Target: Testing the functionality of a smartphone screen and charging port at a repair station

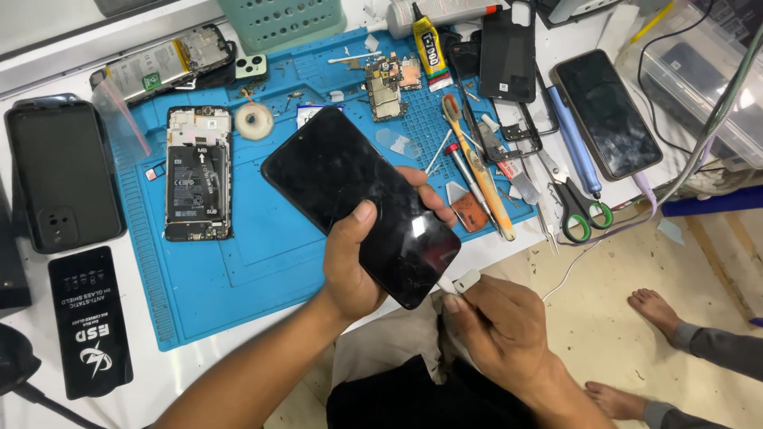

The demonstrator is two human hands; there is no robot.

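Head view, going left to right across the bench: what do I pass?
Black phone case → opened phone with exposed battery → black cracked-screen phone held in left hand → orange-handled tool → green-handled scissors → dark intact phone.

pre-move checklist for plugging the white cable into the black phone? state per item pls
1. Phone held firmly: ok. The left hand grips the black phone, thumb across the glass.
2. Plug in hand: ok. The right hand pinches the white connector.
3. Plug lined up with the port: cannot tell; the port is hidden at the phone's lower edge.
4. Plug seated: cannot tell; the connector sits right at the phone's lower corner.
5. Cable free: ok. The white cable runs loose toward the table edge.
6. Screen condition: not ok. The glass looks scratched and smudged.
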